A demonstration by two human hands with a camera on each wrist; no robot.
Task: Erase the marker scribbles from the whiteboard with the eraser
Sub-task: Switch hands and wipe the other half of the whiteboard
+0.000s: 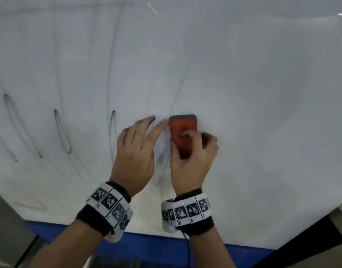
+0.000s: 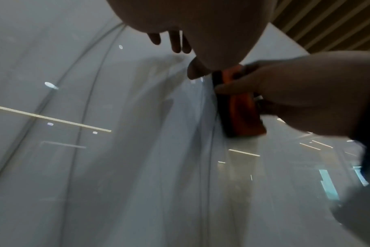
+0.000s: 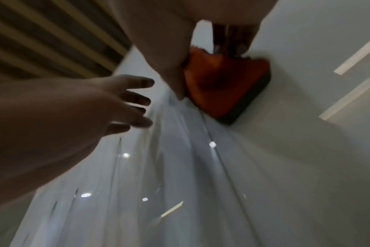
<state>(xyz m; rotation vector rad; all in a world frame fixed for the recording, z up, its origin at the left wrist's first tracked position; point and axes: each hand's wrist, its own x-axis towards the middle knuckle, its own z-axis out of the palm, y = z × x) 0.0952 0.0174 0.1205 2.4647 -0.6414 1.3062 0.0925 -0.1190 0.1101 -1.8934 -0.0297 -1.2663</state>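
Note:
A red eraser (image 1: 182, 130) with a dark felt underside lies against the whiteboard (image 1: 263, 93), near its middle. My right hand (image 1: 191, 151) grips the eraser (image 3: 222, 86) from below, thumb on one side and curled fingers over its back. My left hand (image 1: 135, 149) is spread flat on the board just left of the eraser (image 2: 241, 113), fingers straight, index fingertip almost at its top corner. Thin black marker loops (image 1: 61, 132) and long faint strokes (image 1: 112, 64) cover the left half of the board.
The right half of the whiteboard is white with only faint smears. A blue edge (image 1: 156, 246) runs along the board's bottom. A dark panel (image 1: 309, 246) shows at the lower right, and a grey surface (image 1: 7, 229) at the lower left. A slatted ceiling (image 3: 42, 41) appears in the wrist views.

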